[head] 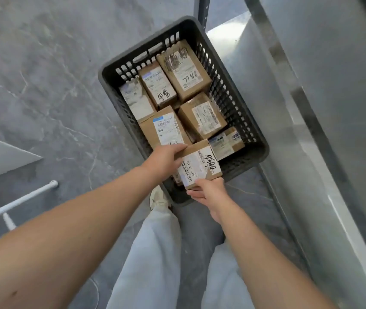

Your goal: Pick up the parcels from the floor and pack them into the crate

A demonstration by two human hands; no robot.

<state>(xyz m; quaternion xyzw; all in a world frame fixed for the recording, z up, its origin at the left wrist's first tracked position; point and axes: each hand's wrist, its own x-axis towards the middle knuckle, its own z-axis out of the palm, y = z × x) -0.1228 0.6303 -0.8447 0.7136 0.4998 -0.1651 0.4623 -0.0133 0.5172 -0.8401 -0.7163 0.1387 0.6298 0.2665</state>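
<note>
Head view: a labelled parcel (pixel 200 166) sits at the crate's (pixel 107 85) six o'clock end. The left hand (pixel 166 157) grips its nine o'clock edge and the right hand (pixel 208 190) pinches its six o'clock edge. It possibly rests on the packed parcels (pixel 186 70).

Place: a parcel depot or stockroom.
Goods: cardboard parcels (pixel 202 114) bearing printed shipping labels (pixel 190 78) and handwritten numbers, in a dark slotted plastic crate (pixel 240 167) at 12 o'clock.
Floor: grey marbled floor (pixel 55 97), 10 o'clock.
Fittings: steel rack upright (pixel 202 10) at 12 o'clock; sheet-metal panel (pixel 333 108) at 3 o'clock.
</note>
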